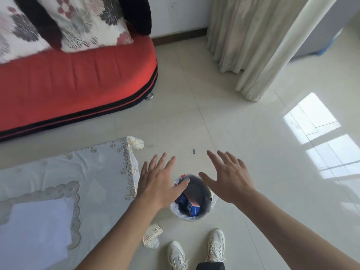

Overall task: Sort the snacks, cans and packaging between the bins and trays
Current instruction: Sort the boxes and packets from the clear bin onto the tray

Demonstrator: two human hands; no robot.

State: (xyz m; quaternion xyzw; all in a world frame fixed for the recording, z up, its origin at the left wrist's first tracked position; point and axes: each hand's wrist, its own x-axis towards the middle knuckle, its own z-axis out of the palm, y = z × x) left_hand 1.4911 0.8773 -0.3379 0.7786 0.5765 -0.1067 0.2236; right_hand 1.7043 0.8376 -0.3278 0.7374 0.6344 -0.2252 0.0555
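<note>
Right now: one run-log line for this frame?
bin: on floor, blue box inside | left hand: open, empty, above bin | right hand: open, empty, above bin

Red sofa (78,84) w/ floral cushions (93,22), curtain (253,45), cloth-covered table (87,172), white sneakers (215,244).

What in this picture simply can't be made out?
Head view, the only one:
1. Bin contents: apart from the blue box, the inside is dark, and the left hand covers part of the opening.
2. Small dark thing on the floor: too small to identify.
3. Table: cut off by the left and bottom edges.
</note>
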